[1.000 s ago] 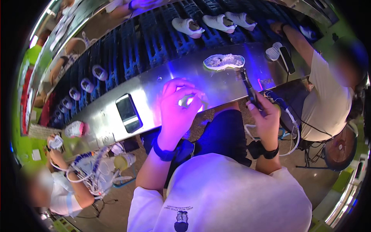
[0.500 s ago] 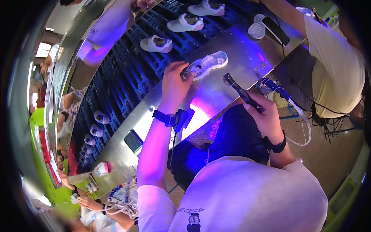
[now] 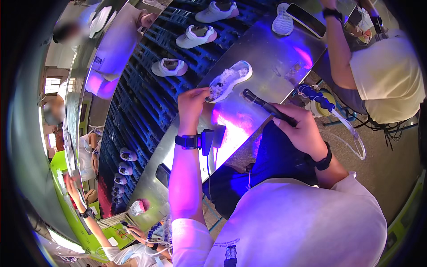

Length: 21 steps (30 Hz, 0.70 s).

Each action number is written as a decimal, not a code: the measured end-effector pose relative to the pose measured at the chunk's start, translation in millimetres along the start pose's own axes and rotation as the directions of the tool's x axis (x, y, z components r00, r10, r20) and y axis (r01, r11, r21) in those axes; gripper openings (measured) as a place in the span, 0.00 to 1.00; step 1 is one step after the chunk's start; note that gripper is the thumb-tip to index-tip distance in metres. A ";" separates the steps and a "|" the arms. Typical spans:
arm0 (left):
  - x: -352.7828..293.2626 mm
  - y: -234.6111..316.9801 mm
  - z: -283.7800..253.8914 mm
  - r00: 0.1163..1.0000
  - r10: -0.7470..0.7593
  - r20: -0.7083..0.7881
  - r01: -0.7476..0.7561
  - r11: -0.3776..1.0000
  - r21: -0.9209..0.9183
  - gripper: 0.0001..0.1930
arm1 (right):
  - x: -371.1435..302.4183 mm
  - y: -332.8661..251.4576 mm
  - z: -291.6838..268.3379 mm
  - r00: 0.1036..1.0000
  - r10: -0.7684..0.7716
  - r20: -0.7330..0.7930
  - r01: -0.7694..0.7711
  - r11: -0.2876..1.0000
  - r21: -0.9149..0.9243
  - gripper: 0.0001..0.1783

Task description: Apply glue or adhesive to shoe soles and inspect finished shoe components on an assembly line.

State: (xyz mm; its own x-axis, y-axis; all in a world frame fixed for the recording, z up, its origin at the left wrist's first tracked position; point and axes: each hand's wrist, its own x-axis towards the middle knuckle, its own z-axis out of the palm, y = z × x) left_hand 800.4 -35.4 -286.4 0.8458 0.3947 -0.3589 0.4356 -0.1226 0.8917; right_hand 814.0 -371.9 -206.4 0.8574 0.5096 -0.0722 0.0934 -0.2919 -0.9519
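Observation:
My left hand pinches the near end of a white shoe sole. The sole's hollow inner side faces up and shows a patchy whitish surface with dark spots. It lies over the metal ledge; whether its far end touches the metal I cannot tell. My right hand is closed round the black handle of a small brush. The bristle end points at the sole, a short gap away from it. Bright white and violet light falls on the metal beside my left wrist.
Beyond the ledge runs a blue slatted conveyor carrying several white shoes. Another sole and a phone lie at the far right. A co-worker sits there, near a blue coiled hose.
The whole view has shifted a little. My left fingers have drawn together into a pinch at the sole's near end. The brush has come slightly nearer to the sole.

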 end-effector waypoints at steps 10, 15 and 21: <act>-127.6 27.3 6.2 0.831 0.057 -0.554 -0.291 0.893 -0.344 0.11 | -2.2 -6.0 -3.6 0.998 -0.033 0.046 0.027 0.991 0.128 0.24; -173.7 59.0 31.7 0.820 0.173 -0.546 -0.288 0.948 -0.133 0.07 | -8.4 -36.6 -1.8 0.962 0.103 0.252 -0.181 0.934 0.309 0.29; -195.5 72.9 48.6 0.741 0.405 -0.535 -0.495 0.868 -0.028 0.09 | -18.2 -68.5 -4.6 0.921 0.144 0.363 -0.283 0.887 0.366 0.27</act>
State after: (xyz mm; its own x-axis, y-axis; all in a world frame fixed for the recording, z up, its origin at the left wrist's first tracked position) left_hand 681.7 -165.8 -164.6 0.6387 0.7301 0.2430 -0.0493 -0.2763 0.9598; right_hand 794.4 -365.0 -138.5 0.6190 0.7208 -0.3119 -0.3449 -0.1073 -0.9325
